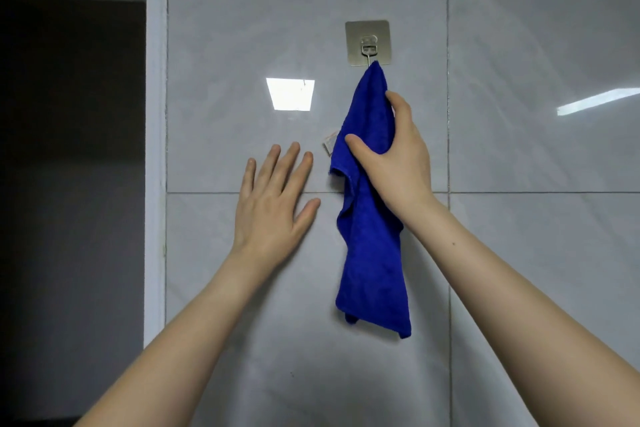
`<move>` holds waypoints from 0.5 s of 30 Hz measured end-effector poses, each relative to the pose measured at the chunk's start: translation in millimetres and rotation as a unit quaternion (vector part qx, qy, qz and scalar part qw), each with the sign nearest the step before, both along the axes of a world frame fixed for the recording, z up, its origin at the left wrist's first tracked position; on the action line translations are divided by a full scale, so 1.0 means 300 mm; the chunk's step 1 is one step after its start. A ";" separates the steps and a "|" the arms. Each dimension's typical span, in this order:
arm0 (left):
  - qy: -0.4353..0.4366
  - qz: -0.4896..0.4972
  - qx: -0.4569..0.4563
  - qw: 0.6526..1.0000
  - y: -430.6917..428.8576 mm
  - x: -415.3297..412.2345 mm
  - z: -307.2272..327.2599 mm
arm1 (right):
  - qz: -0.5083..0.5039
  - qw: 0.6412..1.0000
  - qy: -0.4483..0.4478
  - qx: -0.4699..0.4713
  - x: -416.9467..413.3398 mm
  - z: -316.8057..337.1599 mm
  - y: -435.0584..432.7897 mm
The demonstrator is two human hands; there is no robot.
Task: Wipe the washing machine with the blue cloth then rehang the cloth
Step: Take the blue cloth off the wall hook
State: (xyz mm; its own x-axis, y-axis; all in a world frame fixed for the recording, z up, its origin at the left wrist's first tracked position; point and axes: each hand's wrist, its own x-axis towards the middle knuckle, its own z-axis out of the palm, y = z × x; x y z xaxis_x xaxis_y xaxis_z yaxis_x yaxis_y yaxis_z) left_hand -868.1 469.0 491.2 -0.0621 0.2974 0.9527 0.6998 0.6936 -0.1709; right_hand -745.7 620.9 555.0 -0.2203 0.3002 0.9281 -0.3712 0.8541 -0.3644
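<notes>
Head view looks straight at a grey tiled wall (pixel 540 45) with both bare forearms reaching up toward it. The blue cloth (pixel 372 253) hangs by its top corner from a metal hook (pixel 368 43), which sits directly above the right hand. From there the cloth drops in loose folds past the right wrist and ends below it.

The right hand (pixel 398 163) grasps the upper part of the cloth. Its thumb lies across the front of the fabric and its fingers wrap round the cloth's right edge, bunching it.

The left hand (pixel 273 204) is released and holds nothing. Its fingers are straight and spread, with the palm facing the wall just left of the cloth and apart from it. Whether the palm touches the tile cannot be told.

A small white label (pixel 330 142) pokes out at the cloth's left edge, between the two hands and just above the right thumb. A bright square reflection (pixel 291 94) shows on the tile above the left hand. Further left of that hand, a pale wall edge (pixel 156 149) borders a dark opening (pixel 69 184).
</notes>
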 end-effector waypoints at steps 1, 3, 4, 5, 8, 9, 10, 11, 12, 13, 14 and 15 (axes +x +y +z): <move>0.007 0.004 -0.002 1.000 0.002 -0.011 -0.003 | 0.011 1.000 0.009 -0.003 -0.005 0.002 0.000; 0.022 0.009 -0.003 1.000 0.006 -0.029 -0.011 | 0.048 0.998 0.034 -0.015 -0.011 0.003 0.003; 0.031 0.012 -0.002 0.999 0.008 -0.037 -0.014 | 0.068 0.996 0.047 -0.023 -0.013 0.003 0.007; 0.040 0.016 -0.002 0.999 0.010 -0.043 -0.016 | 0.082 0.994 0.058 -0.030 -0.014 0.003 0.011; 0.062 0.023 0.002 0.998 0.014 -0.055 -0.018 | 0.108 0.990 0.078 -0.042 -0.014 0.005 0.016; 0.066 0.022 0.003 0.998 0.014 -0.057 -0.018 | 0.114 0.989 0.085 -0.044 -0.014 0.011 0.018; 0.068 0.021 0.005 0.997 0.014 -0.059 -0.018 | 0.118 0.988 0.092 -0.045 -0.012 0.019 0.019; 0.070 0.019 0.007 0.997 0.014 -0.059 -0.018 | 0.120 0.987 0.101 -0.043 -0.007 0.031 0.018; 0.072 0.018 0.007 0.997 0.014 -0.060 -0.017 | 0.121 0.986 0.110 -0.040 0.000 0.045 0.016; 0.072 0.018 0.007 0.997 0.014 -0.059 -0.017 | 0.120 0.985 0.118 -0.038 0.009 0.063 0.014; 0.073 0.017 0.006 0.997 0.014 -0.059 -0.016 | 0.118 0.984 0.126 -0.036 0.019 0.085 0.012; 0.074 0.017 0.006 0.997 0.015 -0.060 -0.016 | 0.113 0.984 0.134 -0.034 0.031 0.110 0.008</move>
